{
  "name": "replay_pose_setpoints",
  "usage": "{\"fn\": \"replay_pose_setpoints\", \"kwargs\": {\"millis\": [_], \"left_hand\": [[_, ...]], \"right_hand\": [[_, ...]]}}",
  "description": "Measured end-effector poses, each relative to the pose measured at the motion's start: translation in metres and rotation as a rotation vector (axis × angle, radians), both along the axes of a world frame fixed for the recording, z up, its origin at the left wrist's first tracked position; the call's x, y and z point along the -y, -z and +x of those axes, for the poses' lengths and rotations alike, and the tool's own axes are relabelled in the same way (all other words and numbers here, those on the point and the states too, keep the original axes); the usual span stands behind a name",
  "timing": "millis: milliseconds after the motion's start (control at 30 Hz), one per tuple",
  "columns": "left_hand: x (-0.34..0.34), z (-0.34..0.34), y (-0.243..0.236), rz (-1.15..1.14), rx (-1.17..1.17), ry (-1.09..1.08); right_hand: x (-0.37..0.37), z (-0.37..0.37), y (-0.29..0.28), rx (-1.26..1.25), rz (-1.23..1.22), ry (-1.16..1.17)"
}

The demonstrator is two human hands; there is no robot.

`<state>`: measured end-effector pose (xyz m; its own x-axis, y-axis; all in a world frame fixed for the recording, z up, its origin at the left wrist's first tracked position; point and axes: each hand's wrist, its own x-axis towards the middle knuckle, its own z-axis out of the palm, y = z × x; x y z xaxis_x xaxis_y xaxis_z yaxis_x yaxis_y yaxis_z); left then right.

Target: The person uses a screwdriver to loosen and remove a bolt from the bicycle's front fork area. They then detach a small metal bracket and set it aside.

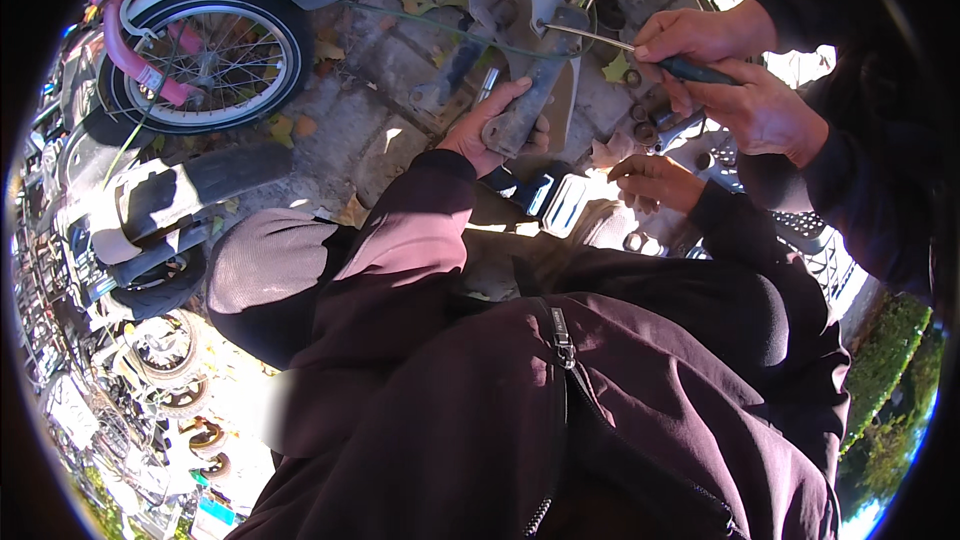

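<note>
My left hand (pixel 490 132) is wrapped round the lower end of a grey metal fork leg (pixel 540 90), which slants up and away to the right beside a pale mudguard (pixel 573 105). A co-worker's two hands (pixel 740 70) reach in from the right with a dark-handled screwdriver (pixel 697 70). Its long thin shaft points left, with the tip against the mudguard and fork. Lower down, my right hand (pixel 658 183) hangs over the ground with loosely bent fingers, some apart. Nothing shows in it, though its underside is hidden. Several round metal parts (pixel 645 132) lie just beyond it.
A small spoked wheel (pixel 205 65) with a pink fork (pixel 140 65) stands at the far left. Dry leaves lie on the paving (pixel 350 145). A thin green cable (pixel 430 25) crosses the work area. By the co-worker's arm is a perforated crate (pixel 805 230).
</note>
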<state>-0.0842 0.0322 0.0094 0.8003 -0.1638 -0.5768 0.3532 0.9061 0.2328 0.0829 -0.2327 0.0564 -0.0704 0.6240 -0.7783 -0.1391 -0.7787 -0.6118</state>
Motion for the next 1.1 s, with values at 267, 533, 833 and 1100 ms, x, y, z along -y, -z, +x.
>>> {"fn": "replay_pose_setpoints", "kwargs": {"millis": [267, 533, 833, 1100], "left_hand": [[0.002, 0.005, 0.008, -0.112, 0.030, 0.064], [0.000, 0.007, 0.013, -0.039, -0.054, 0.092], [0.000, 0.004, 0.027, -0.209, 0.037, 0.023], [-0.002, 0.005, 0.020, -0.052, -0.029, 0.000]], "right_hand": [[-0.109, -0.040, -0.027, 0.332, -0.116, 0.158], [-0.166, -0.092, 0.029, 0.187, -0.017, 0.925], [-0.183, -0.096, 0.031, 0.119, -0.036, 1.244], [-0.182, -0.095, 0.029, 0.272, 0.110, 1.101]]}}
